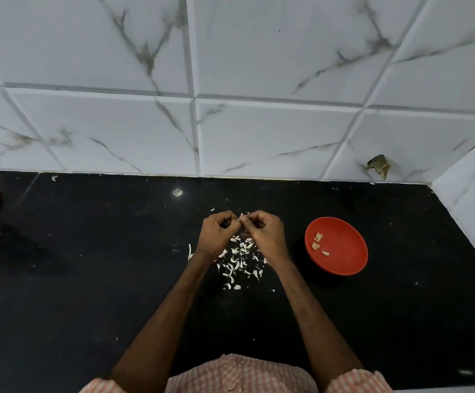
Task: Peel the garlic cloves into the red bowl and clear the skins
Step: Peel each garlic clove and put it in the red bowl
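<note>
Over the glossy black counter (88,279), both hands meet knuckle to knuckle. The left hand (217,232) and the right hand (264,231) are curled, and their fingertips pinch one small pale garlic clove (240,218) between them. Beneath lies one loose scatter of thin, papery white skins (239,262), too many to count. To the right, well apart, sits one round, smooth red bowl (344,251) with about five peeled cloves (317,241) inside. White tiles (117,131) with grey veins back the counter.

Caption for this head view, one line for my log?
Left hand and right hand pinch a garlic clove above scattered skins on the black counter; peeled cloves lie in the red bowl.
</note>
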Demonstrator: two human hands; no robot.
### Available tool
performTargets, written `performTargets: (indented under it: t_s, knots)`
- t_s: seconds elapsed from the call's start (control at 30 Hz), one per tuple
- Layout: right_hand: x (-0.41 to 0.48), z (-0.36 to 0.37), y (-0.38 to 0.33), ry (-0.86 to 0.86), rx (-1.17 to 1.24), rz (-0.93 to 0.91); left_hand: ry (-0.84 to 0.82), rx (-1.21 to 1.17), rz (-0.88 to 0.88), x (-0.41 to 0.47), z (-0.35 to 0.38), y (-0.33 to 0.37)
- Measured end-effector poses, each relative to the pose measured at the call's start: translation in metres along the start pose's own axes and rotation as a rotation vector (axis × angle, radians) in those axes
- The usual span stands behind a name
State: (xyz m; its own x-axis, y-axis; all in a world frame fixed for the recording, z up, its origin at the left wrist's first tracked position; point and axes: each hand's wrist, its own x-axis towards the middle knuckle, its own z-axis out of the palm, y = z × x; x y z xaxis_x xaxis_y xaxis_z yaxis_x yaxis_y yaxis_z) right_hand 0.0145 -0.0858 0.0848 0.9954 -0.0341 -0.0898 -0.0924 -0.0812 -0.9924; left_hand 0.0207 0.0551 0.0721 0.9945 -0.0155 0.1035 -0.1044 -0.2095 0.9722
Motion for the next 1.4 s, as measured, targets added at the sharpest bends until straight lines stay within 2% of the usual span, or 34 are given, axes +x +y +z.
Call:
performTargets:
  t_s: [0.1,0.23,0.37,0.5,0.67,0.77,0.87,1.03,1.23,1.4]
  knots:
    - [0.001,0.001,0.000,-0.017,0.005,0.026,-0.016,-0.024,-0.008,0.001,0.000,0.001]
    - [0.001,0.000,-0.003,-0.060,0.168,0.095,0.006,-0.074,-0.030,0.003,0.000,0.002]
    - [-0.001,-0.001,-0.009,-0.022,0.328,0.145,0.027,-0.135,-0.067,0.003,-0.002,0.000]
    - [0.002,-0.002,-0.009,0.009,0.369,0.153,0.070,-0.140,-0.100,0.002,-0.006,0.000]
    - [0.002,-0.003,-0.010,0.028,0.243,0.107,0.060,0.014,-0.148,-0.001,-0.008,-0.002]
    - [0.002,0.002,-0.008,0.035,0.168,0.085,-0.021,0.047,-0.050,0.001,-0.003,0.008]
    - [0.002,0.001,-0.011,0.062,0.199,0.094,-0.011,-0.029,0.004,0.004,0.001,0.009]
    - [0.000,-0.001,-0.019,0.020,0.288,0.117,0.030,-0.241,-0.093,0.003,0.001,0.014]
    - [0.000,0.001,-0.023,0.092,0.032,0.055,0.056,-0.348,-0.143,0.001,0.006,0.018]
    - [-0.001,0.003,-0.026,0.148,-0.084,-0.046,0.059,-0.373,-0.150,0.002,0.008,0.025]
